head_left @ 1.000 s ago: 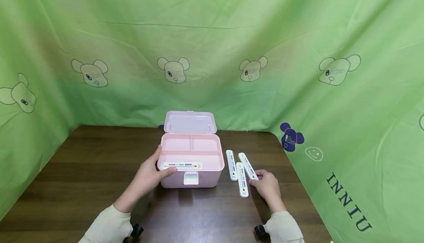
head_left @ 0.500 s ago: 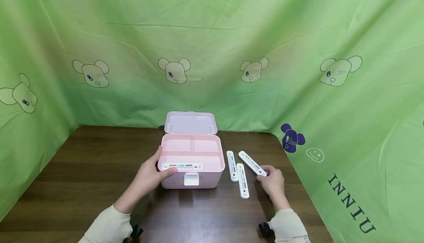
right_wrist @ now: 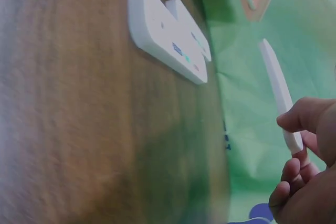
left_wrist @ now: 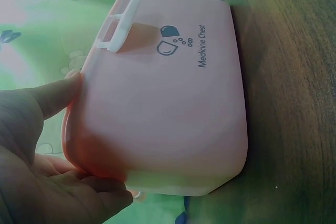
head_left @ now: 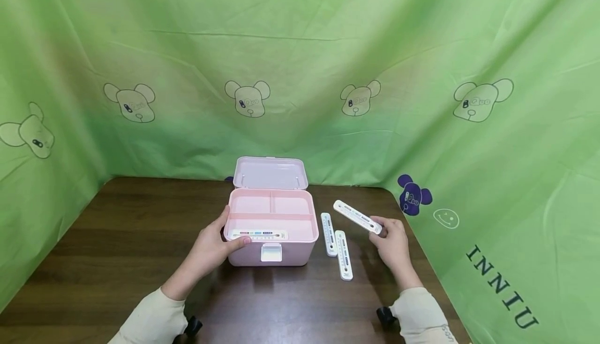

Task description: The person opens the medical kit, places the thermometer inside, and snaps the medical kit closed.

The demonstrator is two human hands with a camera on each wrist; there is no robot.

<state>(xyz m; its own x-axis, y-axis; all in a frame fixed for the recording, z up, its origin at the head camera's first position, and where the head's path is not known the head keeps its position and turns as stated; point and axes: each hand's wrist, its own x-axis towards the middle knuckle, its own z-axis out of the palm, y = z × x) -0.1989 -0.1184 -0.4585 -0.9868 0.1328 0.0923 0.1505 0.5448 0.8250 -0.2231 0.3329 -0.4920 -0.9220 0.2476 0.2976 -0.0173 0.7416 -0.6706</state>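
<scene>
A pink medicine chest stands on the table with its lid raised. My left hand grips its left front corner, thumb over the rim; the left wrist view shows the "Medicine Chest" print on the front wall. In the front compartment of the chest's tray lies a white thermometer. With thumb and fingers my right hand pinches the end of another white thermometer, lifted off the table and tilted. Two more thermometers, one nearer the chest and one in front, lie on the table.
The brown wooden table meets a green printed curtain at the back and sides. Dividers split the tray into compartments. The chest's white latch hangs on its front.
My right hand has moved up and right, raising the pinched thermometer off the table and turning it flatter. My left hand and the chest have stayed in place.
</scene>
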